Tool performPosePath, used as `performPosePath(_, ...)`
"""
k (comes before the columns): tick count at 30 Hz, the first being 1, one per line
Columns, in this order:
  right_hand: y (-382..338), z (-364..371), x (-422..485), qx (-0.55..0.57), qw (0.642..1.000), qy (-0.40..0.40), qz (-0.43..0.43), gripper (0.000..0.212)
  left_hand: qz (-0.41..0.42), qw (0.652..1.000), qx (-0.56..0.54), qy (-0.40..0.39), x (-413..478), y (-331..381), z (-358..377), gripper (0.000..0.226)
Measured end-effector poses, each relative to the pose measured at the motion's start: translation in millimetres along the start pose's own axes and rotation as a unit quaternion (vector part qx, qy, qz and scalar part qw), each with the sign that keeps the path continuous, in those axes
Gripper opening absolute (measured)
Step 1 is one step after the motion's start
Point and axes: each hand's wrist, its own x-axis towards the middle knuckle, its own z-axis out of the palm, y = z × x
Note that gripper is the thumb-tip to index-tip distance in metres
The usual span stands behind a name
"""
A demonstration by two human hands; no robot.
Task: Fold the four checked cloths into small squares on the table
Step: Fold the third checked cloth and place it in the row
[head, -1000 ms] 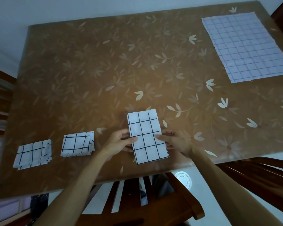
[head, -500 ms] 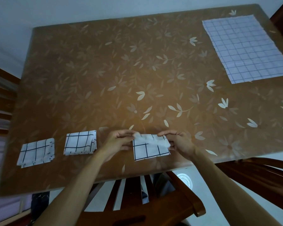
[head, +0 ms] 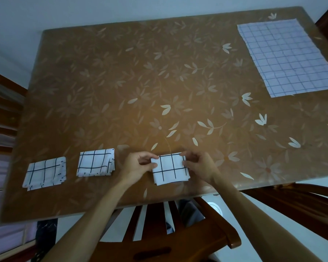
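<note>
Squarely between both grips (head: 138, 165) (head: 199, 165), cloth (head: 170, 170)

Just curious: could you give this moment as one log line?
left hand, right hand: pinch third cloth | folded squares: two | fourth cloth: flat, unfolded

The left hand (head: 138, 165) and the right hand (head: 199, 165) are bare, as are the slender left forearm (head: 95, 214) and right forearm (head: 254, 214) down to the frame's lower edge. In the dim light the fingernails seem short.
</note>
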Motion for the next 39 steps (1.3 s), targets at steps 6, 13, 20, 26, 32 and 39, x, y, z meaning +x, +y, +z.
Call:
performPosePath(6,5.3,31.4,-3.1,-0.325,0.919,0.122,-0.188,0.041,0.128,0.971,0.194,0.053,-2.1,-25.2,15.5,0.020)
performPosePath(13,27.5,76.0,0.6,-0.486,0.827,-0.019,-0.280,0.062,0.240,0.850,0.446,0.145,-9.6,-48.7,40.5,0.014)
performPosePath(20,43.8,42.2,5.0,-0.536,0.810,0.002,-0.240,0.073,0.322,0.788,0.506,0.142,-11.5,-71.2,31.2,0.021)
performPosePath(26,42.5,22.7,-3.0,-0.494,0.836,-0.024,-0.237,0.080,0.236,0.827,0.501,0.090,-31.0,-73.0,36.8,0.048)
performPosePath(32,44.0,13.3,-17.4,-0.433,0.854,0.001,-0.288,0.055,0.220,0.811,0.537,0.079,-32.6,-71.4,34.4,0.056)
performPosePath(39,20.3,52.9,1.9,-0.430,0.852,0.017,-0.299,0.038,0.209,0.801,0.549,0.117,-18.0,-68.2,-0.7,0.046)
